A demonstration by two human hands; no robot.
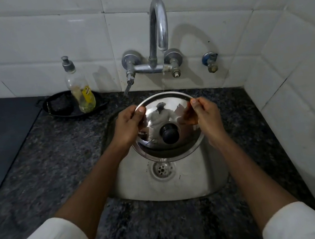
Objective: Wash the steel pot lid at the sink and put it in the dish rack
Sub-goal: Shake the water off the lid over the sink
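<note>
On the counter [41, 158] at left, a soap bottle [81, 90] stands in a black dish [58, 112]. Our left grip [128, 127] and right grip [205, 115] each grasp the steel pot lid [164, 118] by its rim, tilted over the sink [173, 183] below the tap [156, 28].

1 lid [165, 122]; 2 hands [128, 127]; 1 bottle [80, 90]

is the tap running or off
Running: a thin stream falls from the tap spout onto the far rim of the steel pot lid, and water spills off its near edge toward the drain.
</note>
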